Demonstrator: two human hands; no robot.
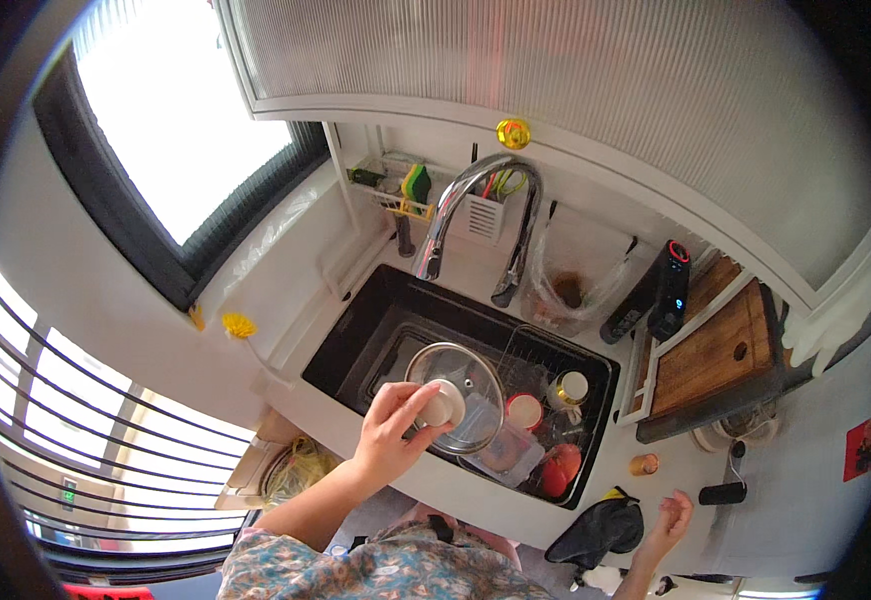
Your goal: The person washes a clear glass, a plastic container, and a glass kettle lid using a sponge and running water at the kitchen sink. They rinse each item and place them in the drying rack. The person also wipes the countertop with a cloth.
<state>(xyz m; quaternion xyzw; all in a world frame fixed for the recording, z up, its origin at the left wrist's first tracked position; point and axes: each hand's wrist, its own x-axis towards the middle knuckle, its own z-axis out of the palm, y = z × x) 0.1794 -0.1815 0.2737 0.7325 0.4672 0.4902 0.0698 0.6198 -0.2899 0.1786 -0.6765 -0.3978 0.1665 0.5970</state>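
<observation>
By its pale round knob, my left hand grips a clear glass pot lid with a metal rim. The lid is held above the black sink, partly covering a clear plastic container. My right hand is over the counter's right part with nothing visible in it, fingers loosely bent. Near it are a dark cloth and a small orange-brown cylinder. In the sink's right part are a red-rimmed round item, a red item and a white-and-gold cup.
A chrome faucet arches over the sink's back edge. Behind it stand a sponge rack and a white utensil holder. A clear bag hangs beside a black device and wooden cutting board. A ribbed-glass cabinet overhangs.
</observation>
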